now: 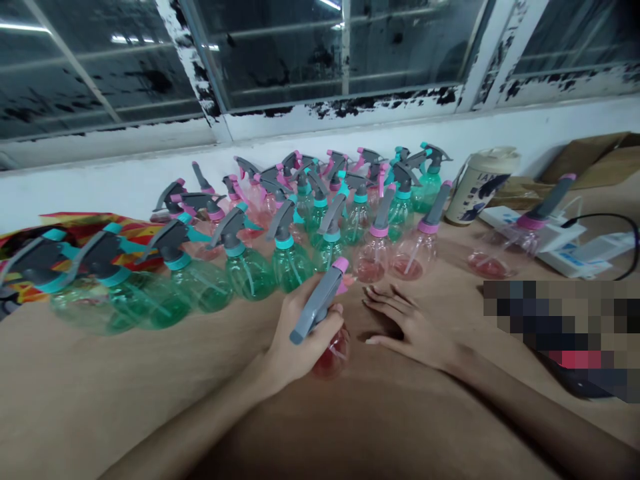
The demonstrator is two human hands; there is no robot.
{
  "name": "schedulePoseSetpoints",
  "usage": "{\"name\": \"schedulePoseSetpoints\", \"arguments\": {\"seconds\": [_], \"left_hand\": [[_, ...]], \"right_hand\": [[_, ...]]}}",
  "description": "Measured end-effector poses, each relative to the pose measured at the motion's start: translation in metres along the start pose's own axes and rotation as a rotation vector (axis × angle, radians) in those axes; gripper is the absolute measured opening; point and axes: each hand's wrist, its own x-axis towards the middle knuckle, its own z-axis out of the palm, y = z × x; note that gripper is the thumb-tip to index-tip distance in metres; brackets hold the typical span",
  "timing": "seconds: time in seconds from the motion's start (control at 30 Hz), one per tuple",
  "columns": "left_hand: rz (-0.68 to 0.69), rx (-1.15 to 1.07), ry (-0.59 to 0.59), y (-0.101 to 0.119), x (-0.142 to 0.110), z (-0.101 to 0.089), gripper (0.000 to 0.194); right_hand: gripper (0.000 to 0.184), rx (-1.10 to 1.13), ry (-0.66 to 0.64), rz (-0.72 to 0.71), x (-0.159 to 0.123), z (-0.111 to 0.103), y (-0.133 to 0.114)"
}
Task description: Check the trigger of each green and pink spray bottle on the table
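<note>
My left hand [300, 333] is wrapped round the neck of a pink spray bottle [331, 357] with a grey trigger head and pink nozzle. The bottle is at the near middle of the table, its neck hidden by my fingers. Just right of it, my right hand [407, 330] rests with fingers stretched on the table, holding nothing. Beyond my hands stand two pink spray bottles, one [370, 260] beside the other [407, 257]. A row of green spray bottles [250, 273] with turquoise collars runs to the left.
More pink and green bottles [320, 207] crowd the back by the wall. At right are a lone pink bottle [493, 257], a cream tumbler [480, 190], white power strips [575, 257] with a black cable, cardboard [595, 160] and a pixelated object [560, 333]. Colourful cloth [100, 220] lies left.
</note>
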Motion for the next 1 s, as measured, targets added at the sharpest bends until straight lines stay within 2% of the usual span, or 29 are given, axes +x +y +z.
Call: {"name": "schedulePoseSetpoints", "arguments": {"seconds": [0.23,0.43,0.6,0.73,1.0], "left_hand": [[-0.003,0.019,0.048,0.004,-0.003,0.001,0.009],[0.062,0.034,0.013,0.004,0.002,-0.001,0.010],[0.091,-0.018,-0.020,-0.009,0.003,0.001,0.007],[0.059,-0.026,-0.048,-0.016,0.001,0.001,0.005],[0.050,-0.023,-0.076,-0.009,0.000,-0.001,0.011]], "right_hand": [[0.064,-0.023,-0.024,0.014,0.000,0.000,0.000],[0.061,-0.018,-0.037,0.019,-0.001,-0.001,0.000],[0.060,-0.035,-0.041,0.033,0.000,-0.002,-0.001],[0.058,-0.020,-0.034,0.022,-0.001,-0.002,0.000],[0.059,-0.021,-0.049,0.027,-0.002,0.001,0.003]]}}
